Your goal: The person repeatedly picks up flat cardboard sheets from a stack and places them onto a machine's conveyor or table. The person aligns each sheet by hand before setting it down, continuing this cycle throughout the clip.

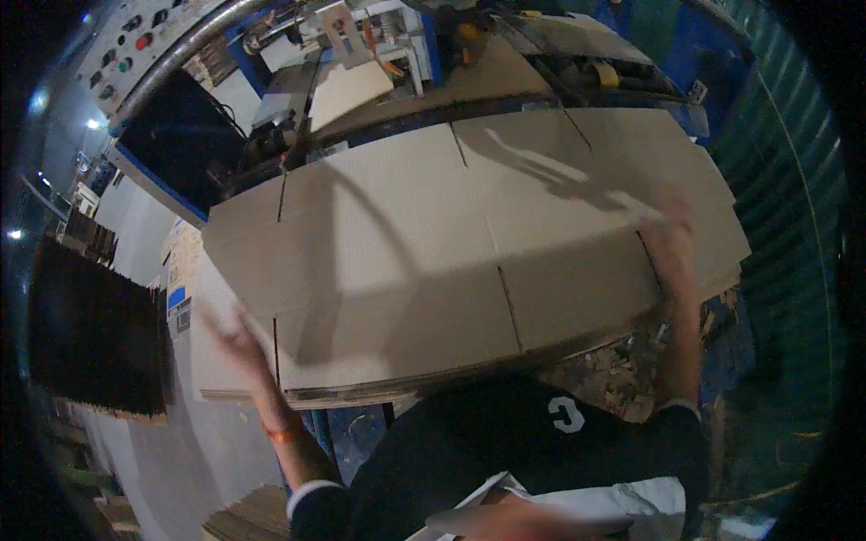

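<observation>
A wide slotted cardboard sheet (406, 234) lies flat in front of me on top of a stack whose layered edge (361, 397) shows at the near side. Dark slots and crease lines divide it into panels. My left hand (233, 341) is over the sheet's near left corner, blurred, its fingers apart and holding nothing. Toward the right end, my right hand (669, 233) is over the sheet beside a slot. It too is smeared by motion, with thumb and fingers seemingly spread and nothing visible in them. Whether either hand touches the cardboard is unclear.
Beyond the sheet stands a machine with a metal bracket (343, 34) and a board piece (352, 95). A control panel (126, 45) with buttons is at the upper left. Cardboard scraps (604, 374) lie below at right, near a green corrugated wall (794, 234). A dark stack (99, 334) stands left.
</observation>
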{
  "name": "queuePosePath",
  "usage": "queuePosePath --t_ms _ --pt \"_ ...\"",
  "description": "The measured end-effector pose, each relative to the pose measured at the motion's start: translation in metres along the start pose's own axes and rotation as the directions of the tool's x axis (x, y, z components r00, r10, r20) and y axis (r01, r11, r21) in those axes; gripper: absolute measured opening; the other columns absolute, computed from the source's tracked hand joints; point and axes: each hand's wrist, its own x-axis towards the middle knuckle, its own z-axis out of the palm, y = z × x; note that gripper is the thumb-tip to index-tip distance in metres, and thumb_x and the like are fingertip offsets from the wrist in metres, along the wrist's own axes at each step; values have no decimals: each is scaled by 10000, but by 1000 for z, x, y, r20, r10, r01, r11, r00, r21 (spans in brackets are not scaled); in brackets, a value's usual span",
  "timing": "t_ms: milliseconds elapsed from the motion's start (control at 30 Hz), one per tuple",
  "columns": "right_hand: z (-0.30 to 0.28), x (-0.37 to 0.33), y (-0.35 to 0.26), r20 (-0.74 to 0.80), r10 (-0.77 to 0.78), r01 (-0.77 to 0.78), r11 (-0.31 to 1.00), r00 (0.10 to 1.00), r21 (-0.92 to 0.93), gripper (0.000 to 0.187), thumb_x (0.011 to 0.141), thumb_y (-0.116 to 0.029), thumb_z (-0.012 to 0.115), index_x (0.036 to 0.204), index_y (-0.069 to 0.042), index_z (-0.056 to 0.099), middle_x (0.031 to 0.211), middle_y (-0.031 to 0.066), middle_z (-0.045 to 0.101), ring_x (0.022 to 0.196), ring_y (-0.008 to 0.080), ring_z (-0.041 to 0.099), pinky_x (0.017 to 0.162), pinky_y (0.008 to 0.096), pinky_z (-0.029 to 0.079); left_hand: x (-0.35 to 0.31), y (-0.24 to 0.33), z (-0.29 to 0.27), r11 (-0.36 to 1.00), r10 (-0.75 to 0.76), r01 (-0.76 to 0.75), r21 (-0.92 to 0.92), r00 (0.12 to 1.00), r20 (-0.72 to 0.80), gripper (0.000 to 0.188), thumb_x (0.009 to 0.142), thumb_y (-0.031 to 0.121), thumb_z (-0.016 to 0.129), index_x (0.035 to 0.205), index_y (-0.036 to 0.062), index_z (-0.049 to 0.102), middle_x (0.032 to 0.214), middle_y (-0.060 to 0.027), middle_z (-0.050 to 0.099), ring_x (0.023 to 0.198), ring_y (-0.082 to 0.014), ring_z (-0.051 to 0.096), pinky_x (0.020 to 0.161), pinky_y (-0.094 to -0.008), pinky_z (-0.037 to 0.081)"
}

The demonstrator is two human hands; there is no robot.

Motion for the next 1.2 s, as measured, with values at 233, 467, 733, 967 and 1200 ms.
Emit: queuePosePath --t_ms 233,467,733,967,1200 --pt "42 -56 144 -362 439 -388 898 822 209 779 815 -469 590 1358 14 307 1406 272 258 1307 443 209 1071 475 191 -51 -69 -61 711 -517 512 482 845 -137 578 836 338 607 1210 -72 449 1181 -273 496 1110 -344 479 915 -404 402" --pt "36 -38 126 -451 554 -419 830 700 368 722 814 -340 639 1350 23 319 1379 217 345 1245 331 367 993 419 337 -32 -57 -49 845 -526 528 -82 797 -297 429 837 214 591 1134 -71 467 1075 -170 544 1015 -256 537 897 -351 417" --pt "-28 30 127 -377 593 251 287 711 925 398 823 -55 539 1216 -13 484 1181 85 560 1005 252 554 833 353 441 -17 -59 -76 586 -726 325 -742 618 -303 348 796 83 581 1079 -77 457 1023 -203 520 952 -286 544 783 -445 491" --pt "-132 43 64 -521 261 192 724 813 662 451 823 -44 540 1252 41 429 1225 133 520 1086 214 506 930 316 377 -38 -104 -63 605 -538 248 -757 828 -158 311 860 104 497 1100 -93 486 1111 -201 517 982 -279 548 825 -436 493" --pt "-76 -113 -43 -395 291 -161 930 872 331 346 868 -120 538 1178 30 510 1157 172 566 1076 248 531 927 359 392 -31 -77 -65 255 -713 562 -787 659 239 258 800 87 576 1037 -12 558 1022 -105 584 928 -210 566 841 -338 462"
